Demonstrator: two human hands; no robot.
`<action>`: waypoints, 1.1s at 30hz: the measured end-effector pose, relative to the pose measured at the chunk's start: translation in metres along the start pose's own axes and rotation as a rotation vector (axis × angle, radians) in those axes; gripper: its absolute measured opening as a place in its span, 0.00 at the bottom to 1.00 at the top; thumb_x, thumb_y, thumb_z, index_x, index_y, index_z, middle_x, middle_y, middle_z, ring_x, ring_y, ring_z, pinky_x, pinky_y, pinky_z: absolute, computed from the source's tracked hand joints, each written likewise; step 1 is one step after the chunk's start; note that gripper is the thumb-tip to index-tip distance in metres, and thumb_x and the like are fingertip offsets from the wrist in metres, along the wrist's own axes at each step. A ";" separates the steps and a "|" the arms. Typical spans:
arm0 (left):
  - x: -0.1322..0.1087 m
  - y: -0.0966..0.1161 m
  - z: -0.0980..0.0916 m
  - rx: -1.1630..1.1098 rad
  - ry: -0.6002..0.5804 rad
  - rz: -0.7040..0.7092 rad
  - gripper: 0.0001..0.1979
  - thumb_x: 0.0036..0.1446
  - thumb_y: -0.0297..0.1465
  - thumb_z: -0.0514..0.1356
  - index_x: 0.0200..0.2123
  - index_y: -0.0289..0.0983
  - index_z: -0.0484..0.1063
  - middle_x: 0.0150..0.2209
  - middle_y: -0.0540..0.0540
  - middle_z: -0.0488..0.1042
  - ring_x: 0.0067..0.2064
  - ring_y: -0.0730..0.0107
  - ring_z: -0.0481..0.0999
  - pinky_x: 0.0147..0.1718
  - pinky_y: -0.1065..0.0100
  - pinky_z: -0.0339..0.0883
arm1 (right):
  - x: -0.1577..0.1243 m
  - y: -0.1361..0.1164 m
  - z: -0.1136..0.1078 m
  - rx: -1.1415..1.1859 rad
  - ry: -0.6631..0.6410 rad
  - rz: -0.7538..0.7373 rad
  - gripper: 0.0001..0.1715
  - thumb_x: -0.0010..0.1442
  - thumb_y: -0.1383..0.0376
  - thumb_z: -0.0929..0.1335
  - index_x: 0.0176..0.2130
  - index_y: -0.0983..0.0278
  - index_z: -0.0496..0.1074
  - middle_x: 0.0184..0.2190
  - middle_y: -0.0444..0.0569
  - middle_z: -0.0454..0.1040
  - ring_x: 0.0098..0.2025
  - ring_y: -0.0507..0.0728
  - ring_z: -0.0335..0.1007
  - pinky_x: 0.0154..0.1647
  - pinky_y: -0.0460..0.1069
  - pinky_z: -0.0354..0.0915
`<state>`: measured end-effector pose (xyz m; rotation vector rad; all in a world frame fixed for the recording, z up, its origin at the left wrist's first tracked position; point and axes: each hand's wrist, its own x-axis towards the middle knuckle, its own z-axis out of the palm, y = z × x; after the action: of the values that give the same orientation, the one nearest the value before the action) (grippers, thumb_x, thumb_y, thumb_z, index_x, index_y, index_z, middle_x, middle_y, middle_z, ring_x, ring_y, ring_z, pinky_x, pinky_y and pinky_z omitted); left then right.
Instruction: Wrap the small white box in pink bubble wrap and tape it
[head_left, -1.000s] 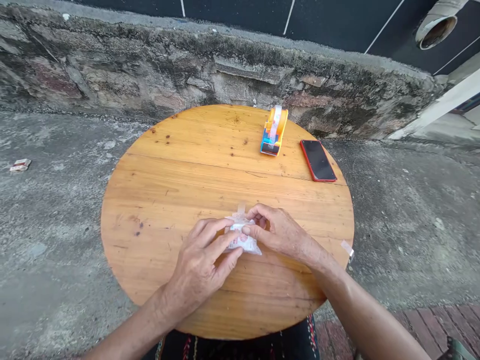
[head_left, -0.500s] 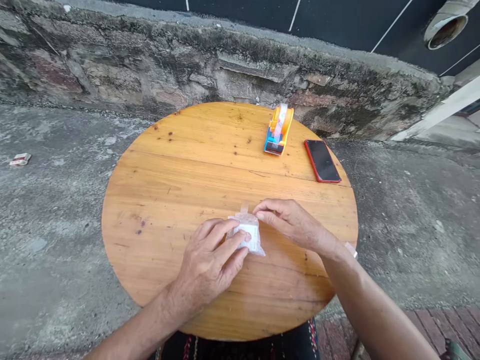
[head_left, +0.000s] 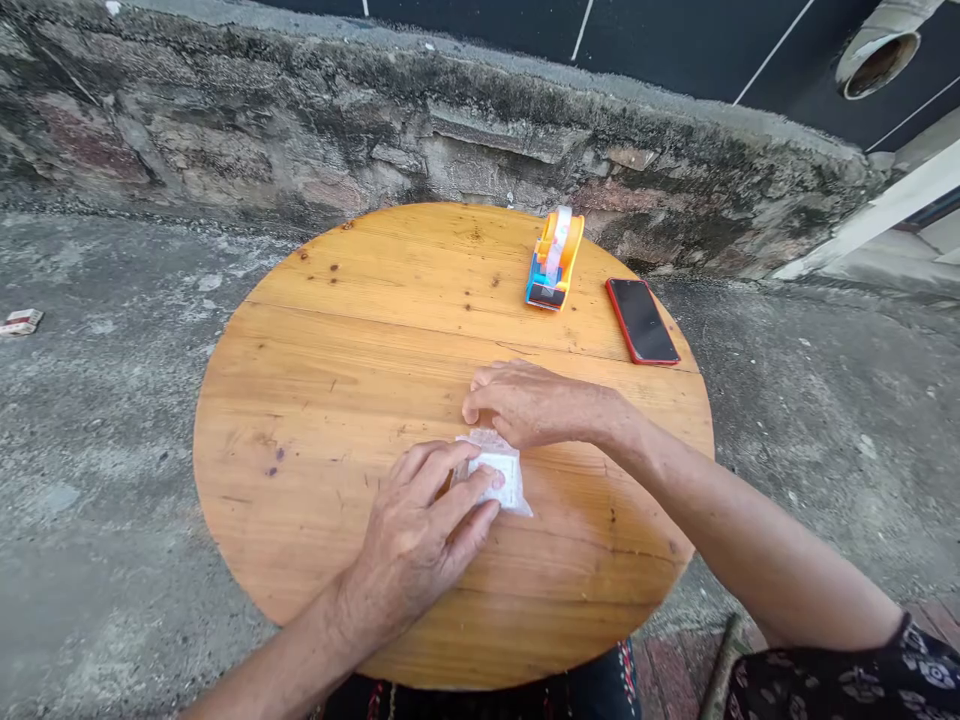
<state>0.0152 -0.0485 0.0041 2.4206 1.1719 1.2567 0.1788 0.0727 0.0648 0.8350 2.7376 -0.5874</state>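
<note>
A small white box in clear bubble wrap (head_left: 511, 482) lies on the round wooden table (head_left: 337, 370), near its middle. My left hand (head_left: 420, 515) grips it from the left, fingertips pressed on its top and thumb along the near side. Just beyond the packet's far edge, my right hand (head_left: 529, 405) is bent over with curled fingers, close to the wrap. Whatever those fingers pinch is hidden beneath them. A yellow and blue tape dispenser (head_left: 553, 262) with a roll in it stands toward the back of the table.
A phone in a red case (head_left: 643, 322) lies at the table's right side. Behind the table runs a rough stone wall base (head_left: 300, 150) below dark tiles. A pipe end (head_left: 879, 65) juts out at upper right. A small crumpled pack (head_left: 21, 321) is on the concrete floor.
My right hand has moved left and away from me, from beside the packet to over its far edge, covering the clear tape strip that stuck out there. My left hand stays on the packet.
</note>
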 end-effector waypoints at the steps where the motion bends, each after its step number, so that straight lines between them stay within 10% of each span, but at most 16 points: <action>1: 0.000 0.000 0.000 -0.004 -0.004 -0.005 0.13 0.54 0.22 0.62 0.43 0.37 0.71 0.46 0.41 0.72 0.45 0.61 0.70 0.41 0.59 0.69 | 0.002 -0.002 -0.002 -0.031 -0.023 0.010 0.02 0.55 0.67 0.67 0.31 0.63 0.72 0.32 0.48 0.68 0.35 0.54 0.60 0.36 0.48 0.54; 33: 0.001 0.000 0.001 -0.028 0.000 -0.015 0.12 0.54 0.21 0.62 0.42 0.38 0.71 0.45 0.42 0.71 0.44 0.62 0.70 0.40 0.59 0.69 | -0.018 0.012 0.002 0.268 0.139 0.066 0.07 0.52 0.74 0.62 0.27 0.65 0.67 0.24 0.41 0.69 0.26 0.48 0.57 0.27 0.45 0.49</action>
<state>0.0165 -0.0473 0.0041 2.3876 1.1628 1.2595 0.2001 0.0725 0.0649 1.0594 2.7796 -0.9296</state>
